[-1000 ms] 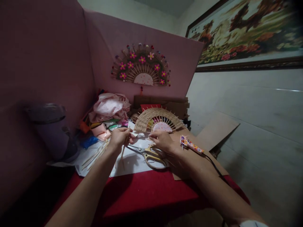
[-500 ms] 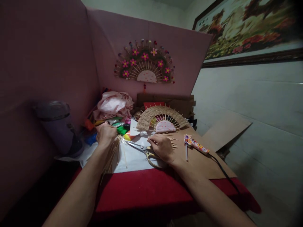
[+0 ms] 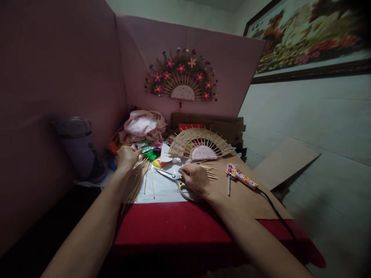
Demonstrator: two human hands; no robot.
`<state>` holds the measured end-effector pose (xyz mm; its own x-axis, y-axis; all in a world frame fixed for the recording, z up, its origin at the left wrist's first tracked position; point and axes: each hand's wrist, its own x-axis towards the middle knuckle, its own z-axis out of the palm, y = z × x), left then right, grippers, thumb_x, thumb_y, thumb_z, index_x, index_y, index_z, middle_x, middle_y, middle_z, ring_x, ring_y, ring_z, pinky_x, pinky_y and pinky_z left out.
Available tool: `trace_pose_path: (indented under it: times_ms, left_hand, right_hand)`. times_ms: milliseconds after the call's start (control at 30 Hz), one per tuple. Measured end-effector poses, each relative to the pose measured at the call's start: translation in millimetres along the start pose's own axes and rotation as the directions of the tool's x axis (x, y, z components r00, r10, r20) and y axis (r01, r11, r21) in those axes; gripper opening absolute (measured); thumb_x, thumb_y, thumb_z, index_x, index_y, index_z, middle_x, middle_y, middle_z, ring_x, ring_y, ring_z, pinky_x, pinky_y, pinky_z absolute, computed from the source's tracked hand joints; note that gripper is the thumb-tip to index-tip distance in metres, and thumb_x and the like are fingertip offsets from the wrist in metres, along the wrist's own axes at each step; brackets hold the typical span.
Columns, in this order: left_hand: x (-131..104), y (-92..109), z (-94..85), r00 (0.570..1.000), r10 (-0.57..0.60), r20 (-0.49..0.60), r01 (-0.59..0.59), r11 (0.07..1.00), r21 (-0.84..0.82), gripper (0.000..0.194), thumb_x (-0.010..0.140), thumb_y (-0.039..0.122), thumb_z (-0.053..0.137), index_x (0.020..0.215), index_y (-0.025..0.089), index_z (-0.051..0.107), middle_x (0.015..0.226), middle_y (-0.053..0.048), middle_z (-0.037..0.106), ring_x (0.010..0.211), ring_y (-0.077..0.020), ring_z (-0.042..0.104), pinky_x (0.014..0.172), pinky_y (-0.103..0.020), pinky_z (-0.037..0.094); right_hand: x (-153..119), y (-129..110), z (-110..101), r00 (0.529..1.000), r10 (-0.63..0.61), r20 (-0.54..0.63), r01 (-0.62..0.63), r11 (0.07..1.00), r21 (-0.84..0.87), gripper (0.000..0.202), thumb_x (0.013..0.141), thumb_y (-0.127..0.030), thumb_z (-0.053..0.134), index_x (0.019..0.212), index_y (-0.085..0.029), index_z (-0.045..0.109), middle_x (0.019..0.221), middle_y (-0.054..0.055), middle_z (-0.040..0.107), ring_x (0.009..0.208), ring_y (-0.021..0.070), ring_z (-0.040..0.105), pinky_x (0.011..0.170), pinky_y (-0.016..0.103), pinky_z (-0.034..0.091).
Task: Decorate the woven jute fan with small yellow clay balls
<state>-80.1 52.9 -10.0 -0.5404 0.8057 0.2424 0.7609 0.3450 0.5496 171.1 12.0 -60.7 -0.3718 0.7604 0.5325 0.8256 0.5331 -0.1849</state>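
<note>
My left hand [image 3: 126, 157] is closed at the far left of the work surface, beside small plastic packets [image 3: 149, 154] of coloured material; whatever its fingers pinch is hidden. Thin wooden sticks [image 3: 140, 175] lie in a loose bundle just in front of it. My right hand [image 3: 196, 179] has its fingers curled with thumb and fingertips together, over the handles of the scissors [image 3: 183, 189]; I cannot make out anything in them. The scissors lie slightly open on a white sheet [image 3: 158, 195]. Behind stands a woven half-round fan [image 3: 199, 135] with stick ribs and a pink spotted centre [image 3: 204, 153].
A flower-patterned glue gun [image 3: 242, 177] with a black cord lies on brown cardboard [image 3: 252, 202] at the right. A purple tumbler [image 3: 78, 148] stands left. Crumpled pink cloth [image 3: 143, 125] lies behind. A flower-decorated fan [image 3: 181, 77] hangs on the pink panel. Red cloth [image 3: 174, 227] covers the table.
My left hand has moved a little left and away from me, uncovering more of the sticks. My right hand stays by the scissors. The whole view has shifted slightly.
</note>
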Motion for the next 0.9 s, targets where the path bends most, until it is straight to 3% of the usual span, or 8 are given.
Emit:
trace_pose_path:
  times_ms: [133, 267, 400, 500, 567, 633, 700, 900]
  left_hand:
    - [8, -1, -8.3, 0.999, 0.039, 0.036, -0.041, 0.996, 0.078, 0.043, 0.072, 0.052, 0.056, 0.095, 0.02, 0.073, 0.102, -0.015, 0.07, 0.094, -0.0326, 0.063, 0.065, -0.033, 0.045]
    - [5, -5, -16.8, 0.969, 0.08, 0.233, -0.142, 0.954, 0.264, 0.056, 0.074, 0.059, 0.049, 0.106, 0.016, 0.068, 0.113, -0.019, 0.064, 0.103, -0.0359, 0.059, 0.073, -0.037, 0.045]
    - [-27, -10, -13.6, 0.898, 0.176, 0.404, -0.313, 0.9, 0.302, 0.069, 0.077, 0.067, 0.036, 0.122, 0.02, 0.056, 0.12, -0.018, 0.06, 0.107, -0.0342, 0.057, 0.079, -0.038, 0.045]
    - [-59, -10, -3.3, 0.92, 0.163, 0.357, -0.306, 0.868, 0.391, 0.081, 0.068, 0.073, 0.044, 0.125, 0.015, 0.052, 0.116, -0.022, 0.061, 0.106, -0.0386, 0.056, 0.081, -0.043, 0.044]
    - [-74, -7, 4.6, 0.93, 0.199, 0.309, -0.323, 0.846, 0.426, 0.074, 0.071, 0.06, 0.052, 0.125, 0.008, 0.049, 0.117, -0.025, 0.059, 0.108, -0.0392, 0.054, 0.083, -0.046, 0.043]
    - [-81, -4, 11.1, 0.94, 0.235, 0.248, -0.326, 0.836, 0.442, 0.053, 0.079, 0.035, 0.048, 0.123, 0.005, 0.05, 0.122, -0.027, 0.054, 0.112, -0.038, 0.051, 0.087, -0.049, 0.041]
    - [-80, -2, 15.1, 0.936, 0.228, 0.267, -0.327, 0.844, 0.426, 0.044, 0.08, 0.019, 0.043, 0.12, 0.003, 0.052, 0.121, -0.029, 0.054, 0.11, -0.037, 0.053, 0.085, -0.047, 0.042]
    - [-69, -6, 18.4, 0.91, 0.236, 0.342, -0.36, 0.858, 0.365, 0.034, 0.081, 0.015, 0.039, 0.106, 0.008, 0.061, 0.106, -0.026, 0.063, 0.099, -0.0353, 0.061, 0.076, -0.041, 0.045]
  right_hand:
    - [0, 1, 0, 1.0, 0.011, 0.004, -0.011, 1.0, -0.008, 0.021, 0.089, -0.031, 0.051, 0.083, -0.022, 0.069, 0.084, 0.002, 0.07, 0.079, 0.0143, 0.06, 0.068, 0.024, 0.035]
    - [0, 3, 1, 0.999, 0.032, -0.004, -0.032, 0.999, -0.013, 0.023, 0.089, -0.032, 0.05, 0.084, -0.022, 0.07, 0.085, 0.003, 0.071, 0.081, 0.0152, 0.061, 0.069, 0.024, 0.036]
    - [-1, 1, -1, 0.999, 0.033, 0.011, -0.033, 0.999, -0.018, 0.022, 0.089, -0.033, 0.05, 0.085, -0.022, 0.07, 0.086, 0.003, 0.071, 0.08, 0.0154, 0.061, 0.069, 0.025, 0.036]
    - [-2, 0, -2, 1.0, 0.016, 0.016, -0.016, 1.0, -0.018, 0.023, 0.089, -0.032, 0.05, 0.084, -0.023, 0.07, 0.085, 0.003, 0.071, 0.081, 0.0151, 0.061, 0.069, 0.025, 0.036]
    - [-2, -1, -2, 1.0, 0.007, 0.012, -0.007, 1.0, -0.019, 0.023, 0.089, -0.032, 0.05, 0.084, -0.023, 0.07, 0.086, 0.003, 0.071, 0.081, 0.0151, 0.061, 0.068, 0.025, 0.036]
    - [-3, -1, -2, 1.0, 0.004, 0.008, -0.004, 1.0, -0.021, 0.023, 0.09, -0.033, 0.049, 0.085, -0.023, 0.07, 0.086, 0.003, 0.07, 0.081, 0.0153, 0.061, 0.068, 0.025, 0.036]
    - [-3, -1, -2, 1.0, 0.008, 0.005, -0.008, 1.0, -0.024, 0.024, 0.09, -0.033, 0.049, 0.086, -0.023, 0.07, 0.086, 0.003, 0.071, 0.081, 0.0155, 0.061, 0.068, 0.025, 0.036]
    - [-1, -1, -5, 0.999, 0.023, 0.039, -0.022, 0.999, -0.036, 0.024, 0.09, -0.032, 0.049, 0.087, -0.023, 0.07, 0.088, 0.004, 0.071, 0.082, 0.0152, 0.061, 0.069, 0.024, 0.037]
